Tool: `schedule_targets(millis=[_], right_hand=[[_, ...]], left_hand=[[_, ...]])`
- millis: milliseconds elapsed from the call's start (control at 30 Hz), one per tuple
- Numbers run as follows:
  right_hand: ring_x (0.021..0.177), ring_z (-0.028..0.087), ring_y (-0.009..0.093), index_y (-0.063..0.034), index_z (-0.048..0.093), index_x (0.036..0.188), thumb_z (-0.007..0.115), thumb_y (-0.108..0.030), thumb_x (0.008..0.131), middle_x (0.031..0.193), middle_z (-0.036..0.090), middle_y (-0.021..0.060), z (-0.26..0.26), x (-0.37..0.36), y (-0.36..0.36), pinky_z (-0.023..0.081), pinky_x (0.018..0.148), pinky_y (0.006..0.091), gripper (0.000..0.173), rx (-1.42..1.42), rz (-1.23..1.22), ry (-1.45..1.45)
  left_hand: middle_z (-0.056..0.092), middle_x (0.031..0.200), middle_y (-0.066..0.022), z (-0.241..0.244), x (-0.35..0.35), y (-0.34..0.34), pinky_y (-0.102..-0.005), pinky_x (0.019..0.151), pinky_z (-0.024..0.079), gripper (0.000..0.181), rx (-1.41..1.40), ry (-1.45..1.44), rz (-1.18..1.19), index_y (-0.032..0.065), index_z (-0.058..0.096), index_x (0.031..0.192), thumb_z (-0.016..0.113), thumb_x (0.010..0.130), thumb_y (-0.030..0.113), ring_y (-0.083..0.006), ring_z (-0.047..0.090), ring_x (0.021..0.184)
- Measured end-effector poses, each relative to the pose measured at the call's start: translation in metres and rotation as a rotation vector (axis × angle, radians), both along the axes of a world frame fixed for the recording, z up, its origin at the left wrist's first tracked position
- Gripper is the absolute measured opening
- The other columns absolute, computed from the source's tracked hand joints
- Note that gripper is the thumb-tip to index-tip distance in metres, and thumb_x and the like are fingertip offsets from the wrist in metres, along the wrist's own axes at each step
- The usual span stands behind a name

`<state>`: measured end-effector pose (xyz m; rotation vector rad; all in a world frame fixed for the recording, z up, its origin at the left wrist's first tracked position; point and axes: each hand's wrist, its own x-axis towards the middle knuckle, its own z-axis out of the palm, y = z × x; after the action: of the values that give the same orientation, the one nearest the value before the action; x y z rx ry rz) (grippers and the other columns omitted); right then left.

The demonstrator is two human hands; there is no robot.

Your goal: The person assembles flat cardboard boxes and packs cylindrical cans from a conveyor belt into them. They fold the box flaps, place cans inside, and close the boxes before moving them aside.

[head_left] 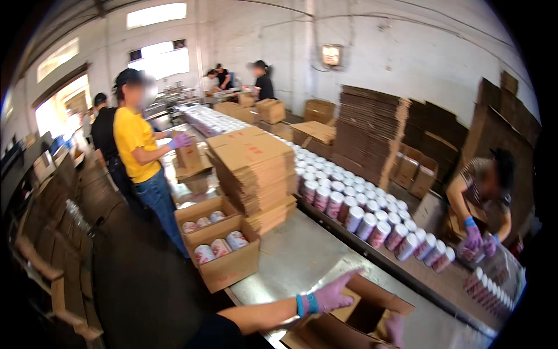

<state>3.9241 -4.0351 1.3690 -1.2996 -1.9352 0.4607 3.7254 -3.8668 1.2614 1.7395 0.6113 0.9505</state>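
Note:
My left hand (333,293), in a purple glove with a blue cuff, is at the far edge of an open cardboard box (380,296), its index finger stretched out and the thumb apart. My right hand (393,329), also gloved in purple, is at the box's right side, partly hidden by a flap, so its grip is unclear. The box stands on a metal table (301,244). Left of it, two open cartons (235,272) hold cans lying on their sides. Behind them rises a stack of flattened cardboard boxes (253,152).
A conveyor (370,257) carries many upright cans (381,233) with white tops. Across it, a gloved person (484,192) bends over cans in plastic. On the left, a person in yellow (135,144) handles a carton. Tall cardboard stacks (366,131) stand beyond the conveyor.

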Motion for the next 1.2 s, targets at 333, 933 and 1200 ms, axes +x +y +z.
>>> schedule_targets(millis=[333, 933, 1200], right_hand=[[0.098, 0.053, 0.019, 0.0023, 0.048, 0.124, 0.053, -0.015, 0.091, 0.108, 0.057, 0.0154, -0.038, 0.047, -0.021, 0.044, 0.081, 0.0297, 0.037, -0.72, -0.3, 0.355], [0.123, 0.048, 0.031, -0.0045, 0.052, 0.126, 0.065, -0.026, 0.083, 0.13, 0.051, 0.0187, -0.12, 0.113, 0.081, 0.038, 0.102, 0.0386, 0.05, -0.934, -0.275, 0.185], [0.133, 0.027, 0.04, -0.0154, 0.031, 0.142, 0.064, -0.05, 0.076, 0.147, 0.029, 0.0136, -0.121, 0.087, 0.38, 0.023, 0.104, 0.0588, 0.082, -0.102, -0.464, -0.739]], left_hand=[[0.037, 0.138, -0.0096, -0.021, -0.028, -0.071, -0.0339, 0.106, 0.031, 0.062, -0.341, -0.196, -0.158, 0.0038, 0.033, 0.14, 0.055, 0.091, 0.036, -0.0216, 0.043, 0.119], [0.061, 0.119, -0.0127, 0.045, -0.032, 0.005, -0.0349, 0.096, 0.041, 0.041, -0.316, 0.463, -0.961, 0.0073, 0.051, 0.131, 0.047, 0.093, 0.024, -0.0259, 0.057, 0.11], [0.038, 0.14, -0.0207, 0.018, 0.095, 0.239, -0.0502, 0.109, 0.026, 0.076, 0.758, 0.668, 0.059, 0.0103, 0.042, 0.136, 0.065, 0.075, 0.049, -0.0385, 0.034, 0.13]])
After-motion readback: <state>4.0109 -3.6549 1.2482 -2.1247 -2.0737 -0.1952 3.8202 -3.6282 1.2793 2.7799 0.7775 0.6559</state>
